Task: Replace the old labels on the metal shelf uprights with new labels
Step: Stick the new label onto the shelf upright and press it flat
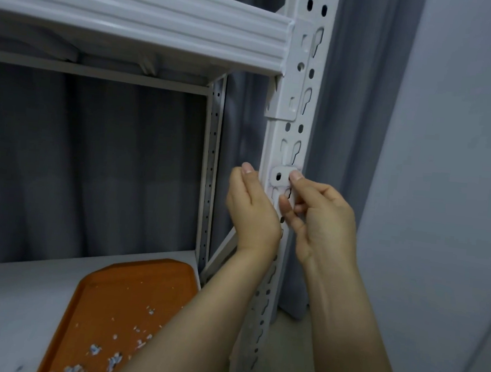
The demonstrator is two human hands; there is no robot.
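**Two hands at a label on a white shelf upright**

Head camera view. A white metal upright (304, 81), punched with keyhole slots, stands right of centre. One small pale label (283, 180) is stuck across its front face, about halfway down, below the shelf beam (134, 15) that hooks into the upright's left side.

The left hand (251, 212) is open. Its fingers (247, 168) are straight, point upward and lie flat against the upright's left face, just beside the label.

The right hand (328, 218) comes in from the upright's right. One fingertip (296, 176) rests on the label's right end, and the other fingers are curled against the upright just below the label. Whether this hand pinches the label's edge or only presses on it cannot be told.

Left of the upright and lower down, one orange tray (130, 288) sits on the lower shelf board (9, 299). It holds many small torn paper scraps (113, 357), too many to count.

A second, rear upright (212, 154) stands behind and to the left, against a grey curtain (93, 159).
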